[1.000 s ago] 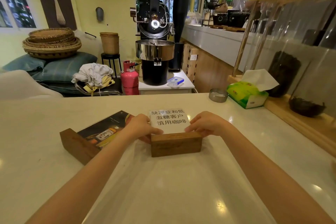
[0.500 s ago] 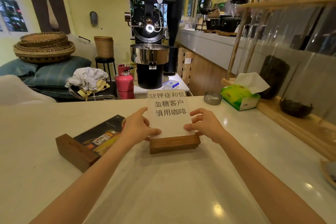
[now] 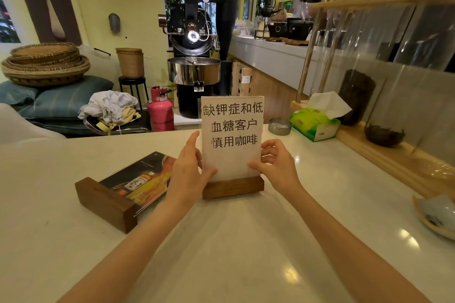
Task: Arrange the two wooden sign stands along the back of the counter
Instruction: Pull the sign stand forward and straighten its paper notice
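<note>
Both hands pinching white sign upright: left hand, right hand. We seat wooden base flat, slide back; flat sign stand next.

Single head-worn wide-angle view, aimed forward and down across white counter; coffee roaster seen beyond counter's far edge.

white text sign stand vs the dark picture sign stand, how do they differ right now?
Pose: the white text sign stand is upright on its base; the dark picture sign stand lies tipped back, panel flat on the counter.
Contact: the left hand and right hand hold the white panel's edges; nothing grips the dark one.
Look: one shows black characters on white, the other a dark bottle picture.
Shared: both have brown wooden block bases.
</note>
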Motion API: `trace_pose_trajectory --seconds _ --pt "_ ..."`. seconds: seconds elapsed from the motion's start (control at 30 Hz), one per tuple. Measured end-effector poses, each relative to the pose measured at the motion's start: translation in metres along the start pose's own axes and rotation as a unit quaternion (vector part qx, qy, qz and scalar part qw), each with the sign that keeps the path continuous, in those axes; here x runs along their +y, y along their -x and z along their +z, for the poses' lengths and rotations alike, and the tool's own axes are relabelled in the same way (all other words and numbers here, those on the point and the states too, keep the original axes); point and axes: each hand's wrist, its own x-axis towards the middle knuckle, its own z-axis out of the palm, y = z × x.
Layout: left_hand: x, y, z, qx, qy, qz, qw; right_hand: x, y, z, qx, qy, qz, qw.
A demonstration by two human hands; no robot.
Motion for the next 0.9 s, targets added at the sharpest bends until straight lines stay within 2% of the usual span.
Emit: trace_pose_trajectory --seconds 0.2,0.67,0.77,0.83,0.9 --pt "0.0 0.012 0.001 0.006 -0.001 0.033 0.999 0.002 0.01 -0.001 0.004 0.01 -0.006 1.0" --pt "0.001 0.02 0.002 0.007 0.011 0.032 0.999 0.002 0.026 0.004 0.033 0.017 0.006 0.999" --pt "0.001 0.019 0.0 -0.001 0.003 0.032 0.999 0.0 0.032 0.007 0.086 0.026 -0.006 0.996" --pt "0.0 0.015 -0.005 -0.019 -0.005 0.035 0.999 -0.006 0.037 0.01 0.148 0.032 -0.054 0.987" --pt "-0.002 0.008 -0.014 -0.043 0.003 0.025 0.999 -0.017 0.042 0.013 0.179 0.037 -0.097 0.978"
